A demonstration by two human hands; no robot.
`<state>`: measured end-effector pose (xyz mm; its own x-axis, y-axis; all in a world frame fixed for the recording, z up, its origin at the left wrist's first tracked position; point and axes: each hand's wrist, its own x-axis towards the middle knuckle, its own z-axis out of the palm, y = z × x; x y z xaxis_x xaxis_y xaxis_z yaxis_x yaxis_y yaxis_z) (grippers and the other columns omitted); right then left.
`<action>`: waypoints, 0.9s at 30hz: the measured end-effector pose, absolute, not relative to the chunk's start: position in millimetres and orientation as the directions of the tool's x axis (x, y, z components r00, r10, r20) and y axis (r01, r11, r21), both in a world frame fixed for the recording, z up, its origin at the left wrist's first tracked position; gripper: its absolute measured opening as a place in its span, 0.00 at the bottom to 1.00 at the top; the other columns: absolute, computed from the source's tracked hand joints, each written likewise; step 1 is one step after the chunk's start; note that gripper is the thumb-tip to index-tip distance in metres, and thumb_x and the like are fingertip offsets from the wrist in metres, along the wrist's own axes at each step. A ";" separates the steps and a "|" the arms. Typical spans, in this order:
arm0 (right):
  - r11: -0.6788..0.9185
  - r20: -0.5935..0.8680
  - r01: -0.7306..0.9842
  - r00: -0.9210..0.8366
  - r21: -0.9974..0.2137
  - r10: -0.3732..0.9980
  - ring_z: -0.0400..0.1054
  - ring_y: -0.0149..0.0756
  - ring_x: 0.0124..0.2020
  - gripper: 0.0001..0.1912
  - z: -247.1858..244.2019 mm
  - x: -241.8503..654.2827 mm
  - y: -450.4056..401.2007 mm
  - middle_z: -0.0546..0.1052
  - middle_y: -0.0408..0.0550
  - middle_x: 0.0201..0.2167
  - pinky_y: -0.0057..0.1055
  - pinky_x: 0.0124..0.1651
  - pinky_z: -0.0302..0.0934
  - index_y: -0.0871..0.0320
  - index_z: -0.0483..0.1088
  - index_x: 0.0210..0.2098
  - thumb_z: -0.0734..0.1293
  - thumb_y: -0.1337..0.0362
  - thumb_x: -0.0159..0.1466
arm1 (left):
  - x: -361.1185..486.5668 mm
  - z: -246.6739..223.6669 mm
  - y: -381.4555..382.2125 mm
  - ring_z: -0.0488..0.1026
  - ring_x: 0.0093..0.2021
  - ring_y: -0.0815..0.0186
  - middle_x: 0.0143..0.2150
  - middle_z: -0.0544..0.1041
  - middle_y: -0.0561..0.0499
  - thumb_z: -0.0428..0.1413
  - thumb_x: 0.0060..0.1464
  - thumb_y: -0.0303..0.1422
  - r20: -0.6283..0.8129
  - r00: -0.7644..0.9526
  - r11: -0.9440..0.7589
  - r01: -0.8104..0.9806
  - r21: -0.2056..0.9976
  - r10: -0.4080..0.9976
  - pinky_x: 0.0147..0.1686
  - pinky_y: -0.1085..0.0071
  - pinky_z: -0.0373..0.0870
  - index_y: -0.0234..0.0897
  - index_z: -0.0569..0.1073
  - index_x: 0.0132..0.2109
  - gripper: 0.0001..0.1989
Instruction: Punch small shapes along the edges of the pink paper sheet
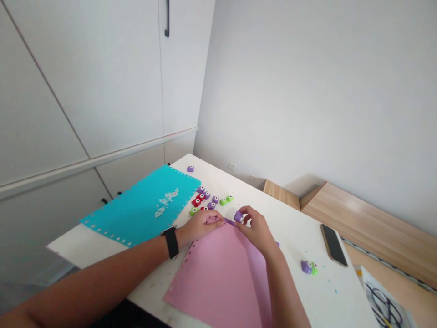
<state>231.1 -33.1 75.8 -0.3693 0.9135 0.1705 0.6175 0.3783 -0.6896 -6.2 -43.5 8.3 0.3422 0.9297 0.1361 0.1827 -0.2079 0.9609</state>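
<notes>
A pink sheet of paper (215,278) lies in front of me, with a row of punched holes along its left edge. My left hand (201,225) pinches its far edge between thumb and fingers. In my right hand (256,231) is a small purple craft punch (239,217), gripped at the sheet's far corner. Whether the paper sits in the punch's slot I cannot tell. A strip of darker purple shows at the far edge and beyond my right forearm. Just past my left hand are several more punches, among them a red punch (196,202) and a green punch (223,201).
To the left lies a turquoise sheet (143,205) with punched edges and a scatter of white cut-outs (166,200). On the white table (290,282), a purple punch (306,267) touches a green one at right. A phone (333,244) rests near the right edge.
</notes>
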 end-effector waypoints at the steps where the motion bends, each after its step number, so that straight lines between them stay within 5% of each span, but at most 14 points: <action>1: 0.391 0.177 0.638 -0.374 -0.664 0.910 0.70 0.35 0.33 0.15 73.3 228.4 -33.7 0.78 0.43 0.40 0.31 0.38 0.64 0.51 0.72 0.44 0.71 0.65 0.56 | -6.0 9.2 -43.6 0.79 0.43 0.59 0.42 0.83 0.46 0.58 0.60 0.45 0.145 0.330 -0.216 0.190 0.958 0.933 0.46 0.66 0.74 0.36 0.80 0.43 0.16; 21: 0.499 0.159 0.824 -0.473 -0.270 0.867 0.72 0.40 0.44 0.17 76.1 207.7 -57.4 0.76 0.50 0.44 0.30 0.45 0.63 0.54 0.68 0.51 0.65 0.72 0.63 | -5.4 7.6 -44.8 0.79 0.42 0.63 0.41 0.83 0.49 0.57 0.62 0.39 0.231 0.317 -0.328 0.297 0.897 0.920 0.45 0.70 0.71 0.37 0.80 0.43 0.12; 27: 0.512 0.126 0.817 -0.497 -0.268 0.859 0.72 0.39 0.46 0.21 78.1 205.3 -59.9 0.75 0.50 0.47 0.29 0.47 0.63 0.53 0.68 0.54 0.64 0.74 0.63 | -5.0 10.7 -45.5 0.79 0.41 0.63 0.40 0.83 0.50 0.58 0.62 0.38 0.264 0.335 -0.368 0.302 0.879 0.905 0.44 0.70 0.71 0.36 0.80 0.41 0.10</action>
<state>205.3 -59.9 78.1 -0.4967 0.8587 0.1259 0.8165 0.5116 -0.2676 -5.0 -45.5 10.7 0.3348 0.9046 0.2637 0.3024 -0.3682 0.8792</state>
